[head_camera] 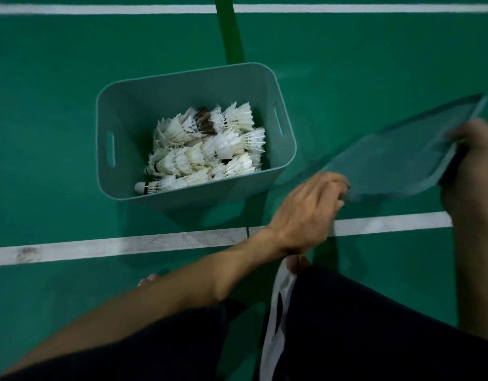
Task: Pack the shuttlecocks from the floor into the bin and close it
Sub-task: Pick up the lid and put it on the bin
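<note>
A grey-green plastic bin stands open on the green court floor, holding several white feather shuttlecocks. To its right, the matching flat lid is held tilted in the air, blurred by motion. My left hand grips the lid's near left corner. My right hand holds its right edge, fingers over the rim. The lid does not touch the bin.
White court lines run across the floor in front of the bin and along the top. A darker green stripe runs behind the bin. My dark shorts and bare toes fill the bottom of the view.
</note>
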### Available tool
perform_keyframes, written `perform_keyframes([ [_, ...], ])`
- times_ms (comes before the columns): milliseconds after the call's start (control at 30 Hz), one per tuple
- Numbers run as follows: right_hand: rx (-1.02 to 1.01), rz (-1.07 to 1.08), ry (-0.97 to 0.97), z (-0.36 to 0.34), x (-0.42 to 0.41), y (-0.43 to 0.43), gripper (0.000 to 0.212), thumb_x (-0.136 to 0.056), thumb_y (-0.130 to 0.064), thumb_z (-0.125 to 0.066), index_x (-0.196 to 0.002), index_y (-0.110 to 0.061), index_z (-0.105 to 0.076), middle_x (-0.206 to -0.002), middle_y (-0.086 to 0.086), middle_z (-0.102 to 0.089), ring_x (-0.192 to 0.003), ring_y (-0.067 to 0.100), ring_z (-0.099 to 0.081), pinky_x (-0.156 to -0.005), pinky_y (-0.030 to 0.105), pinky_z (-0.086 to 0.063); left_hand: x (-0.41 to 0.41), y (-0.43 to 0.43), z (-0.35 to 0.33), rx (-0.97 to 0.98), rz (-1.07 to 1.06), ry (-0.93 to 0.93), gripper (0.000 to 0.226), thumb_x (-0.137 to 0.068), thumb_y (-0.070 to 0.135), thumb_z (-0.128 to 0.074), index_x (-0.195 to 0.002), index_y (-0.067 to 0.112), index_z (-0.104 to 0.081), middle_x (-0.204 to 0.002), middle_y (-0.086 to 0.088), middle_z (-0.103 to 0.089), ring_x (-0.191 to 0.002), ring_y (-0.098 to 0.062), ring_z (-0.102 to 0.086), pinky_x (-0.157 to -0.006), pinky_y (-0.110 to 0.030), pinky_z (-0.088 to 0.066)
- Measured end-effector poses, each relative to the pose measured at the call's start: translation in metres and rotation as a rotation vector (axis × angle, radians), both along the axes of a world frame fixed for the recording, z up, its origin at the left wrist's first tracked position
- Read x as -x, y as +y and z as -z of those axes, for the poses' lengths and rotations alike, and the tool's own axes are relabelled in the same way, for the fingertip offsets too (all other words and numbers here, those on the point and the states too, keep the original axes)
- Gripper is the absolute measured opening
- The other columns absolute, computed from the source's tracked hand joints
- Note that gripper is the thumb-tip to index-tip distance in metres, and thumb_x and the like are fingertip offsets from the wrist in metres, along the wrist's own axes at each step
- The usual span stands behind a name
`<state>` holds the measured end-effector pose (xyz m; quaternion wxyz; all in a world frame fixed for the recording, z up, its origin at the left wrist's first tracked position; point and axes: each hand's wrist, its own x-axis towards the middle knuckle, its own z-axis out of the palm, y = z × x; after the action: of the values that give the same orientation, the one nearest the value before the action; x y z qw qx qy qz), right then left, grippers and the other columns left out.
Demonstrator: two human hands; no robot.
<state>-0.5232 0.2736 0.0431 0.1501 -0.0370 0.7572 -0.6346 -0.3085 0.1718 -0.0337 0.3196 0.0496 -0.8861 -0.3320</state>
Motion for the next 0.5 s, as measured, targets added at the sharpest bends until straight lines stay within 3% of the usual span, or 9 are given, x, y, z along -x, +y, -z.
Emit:
perform_keyframes([
  [100,-0.003,-0.17,0.314,-0.034,-0.008,-0.022,0.029,-0.092,-0.036,-0.063,-0.098,-0.007,-0.064,-0.09,0.007,-0.062,-0.085,0.018,-0.064,-0.071,0.038,-0.061,-0.01,-0.006,-0.047,-0.149,-0.193,0.242,0.018,-0.108,0.021,-0.033,-0.111,0.006,-0.043,-0.101,-0.02,-0.06,-0.085,-0.025,-0.056,-0.07,-0.032,-0.046],
  [133,-0.017,-0.222,0.4,-0.039,-0.013,-0.031,0.03,-0.097,-0.045,-0.061,-0.1,-0.016,-0.065,-0.097,0.006,-0.064,-0.091,0.018,-0.065,-0.076,0.038,-0.061,-0.016,-0.014,-0.063,-0.222,-0.287,0.299,0.025,-0.109,0.025,-0.029,-0.11,0.004,-0.043,-0.093,-0.013,-0.056,-0.077,-0.019,-0.05,-0.064,-0.028,-0.042],
  [200,-0.19,-0.222,0.614,-0.04,-0.025,-0.046,0.029,-0.095,-0.059,-0.06,-0.108,-0.032,-0.058,-0.115,0.006,-0.063,-0.108,0.02,-0.062,-0.086,0.028,-0.053,-0.032,-0.038,-0.088,-0.386,-0.51,0.341,0.024,-0.108,0.019,-0.032,-0.107,0.0,-0.046,-0.085,0.003,-0.047,-0.067,-0.007,-0.04,-0.06,-0.023,-0.034],
  [267,-0.325,-0.195,0.712,-0.026,-0.03,-0.061,0.058,-0.087,-0.06,-0.068,-0.124,-0.018,-0.055,-0.128,0.014,-0.056,-0.12,0.026,-0.056,-0.102,0.036,-0.047,-0.055,-0.071,-0.101,-0.487,-0.728,0.327,0.017,-0.106,0.011,-0.034,-0.103,0.002,-0.048,-0.078,0.011,-0.044,-0.063,0.0,-0.04,-0.059,-0.022,-0.034],
  [300,-0.325,-0.218,0.639,-0.018,-0.038,-0.072,0.072,-0.084,-0.059,-0.073,-0.131,-0.009,-0.05,-0.132,0.016,-0.054,-0.122,0.026,-0.055,-0.105,0.038,-0.046,-0.069,-0.09,-0.104,-0.499,-0.811,0.305,0.015,-0.106,0.01,-0.035,-0.1,0.005,-0.048,-0.076,0.013,-0.044,-0.062,0.001,-0.042,-0.06,-0.02,-0.034],
  [367,-0.192,-0.309,0.373,-0.011,-0.057,-0.096,0.081,-0.082,-0.049,-0.079,-0.142,-0.007,-0.043,-0.133,0.011,-0.054,-0.111,0.011,-0.061,-0.097,0.027,-0.052,-0.104,-0.132,-0.103,-0.497,-0.919,0.211,0.017,-0.107,0.012,-0.036,-0.096,0.011,-0.049,-0.074,0.016,-0.044,-0.062,0.002,-0.045,-0.061,-0.016,-0.033],
  [433,-0.124,-0.381,0.239,-0.004,-0.075,-0.122,0.07,-0.086,-0.032,-0.079,-0.143,-0.006,-0.047,-0.116,0.007,-0.06,-0.086,-0.007,-0.062,-0.077,0.013,-0.051,-0.14,-0.171,-0.097,-0.506,-0.995,0.087,0.02,-0.105,0.016,-0.039,-0.091,0.012,-0.053,-0.073,0.016,-0.047,-0.06,0.001,-0.043,-0.063,-0.022,-0.033],
  [500,-0.175,-0.417,0.331,0.002,-0.092,-0.144,0.051,-0.088,-0.021,-0.076,-0.133,-0.003,-0.059,-0.106,0.006,-0.067,-0.08,-0.008,-0.064,-0.075,0.017,-0.054,-0.173,-0.201,-0.089,-0.567,-1.032,0.034,0.024,-0.104,0.024,-0.048,-0.089,0.011,-0.061,-0.07,0.012,-0.054,-0.057,0.004,-0.044,-0.061,-0.026,-0.036],
])
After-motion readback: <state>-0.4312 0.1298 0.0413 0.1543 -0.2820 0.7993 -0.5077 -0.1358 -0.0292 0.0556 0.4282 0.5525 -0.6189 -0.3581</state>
